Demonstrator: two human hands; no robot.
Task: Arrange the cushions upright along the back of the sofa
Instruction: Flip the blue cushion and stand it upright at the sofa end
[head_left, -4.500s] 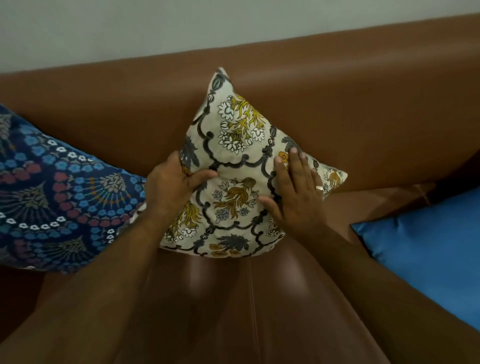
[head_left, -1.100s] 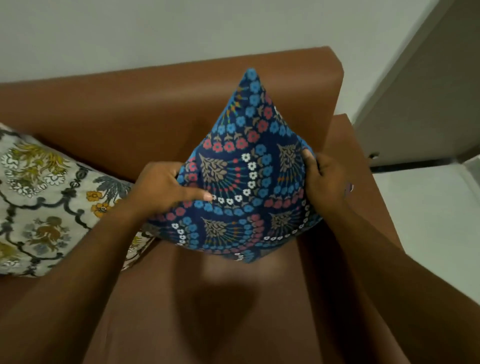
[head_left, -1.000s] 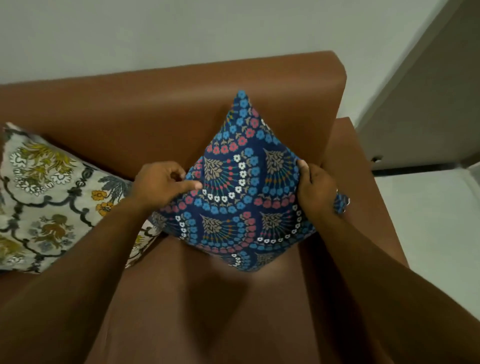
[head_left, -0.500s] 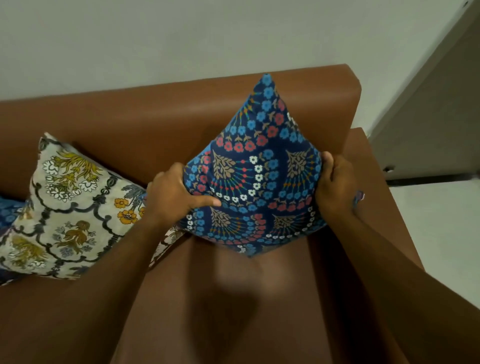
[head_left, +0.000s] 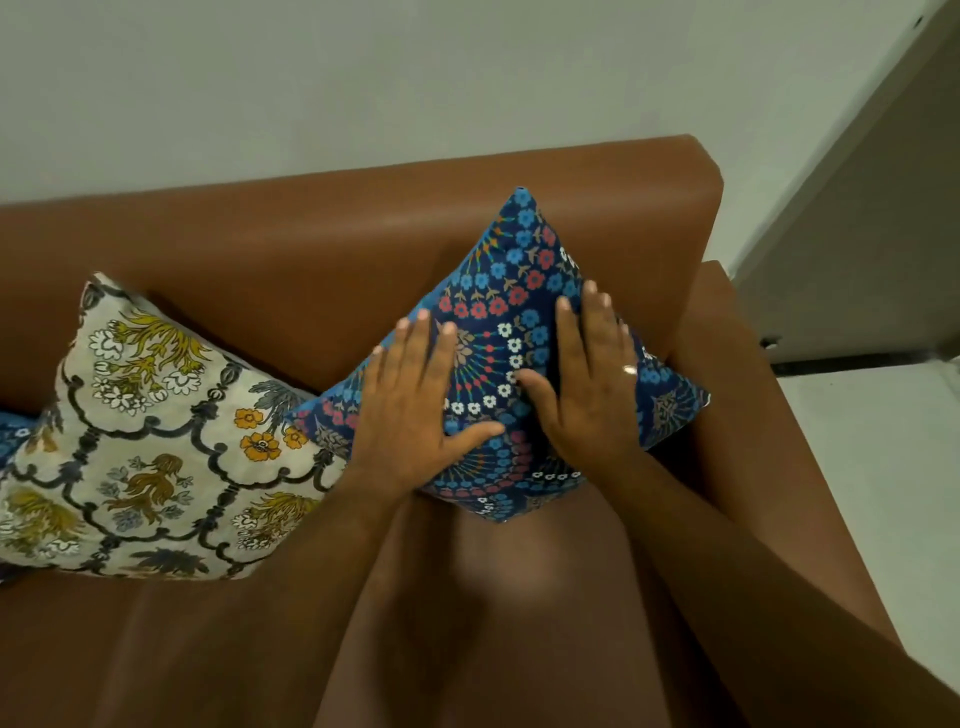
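A dark blue cushion with a floral fan pattern (head_left: 511, 291) stands on one corner against the brown sofa back (head_left: 322, 244), at the right end by the armrest. My left hand (head_left: 410, 410) lies flat on its left half, fingers spread. My right hand (head_left: 592, 384), with a ring, lies flat on its right half. Both palms press on the cushion's face and grip nothing. To the left, a cream cushion with yellow flowers and dark scrollwork (head_left: 156, 436) leans on the sofa back, touching the blue one's left corner.
The brown armrest (head_left: 753, 415) runs along the right of the seat (head_left: 208, 649). Beyond it lie a pale floor (head_left: 893, 493) and a grey door or panel (head_left: 857, 234). A sliver of another blue cushion (head_left: 10, 436) shows at the far left edge.
Both hands have left the blue cushion's side corners and now lie flat and open on its front face. The cushion rests against the sofa back.
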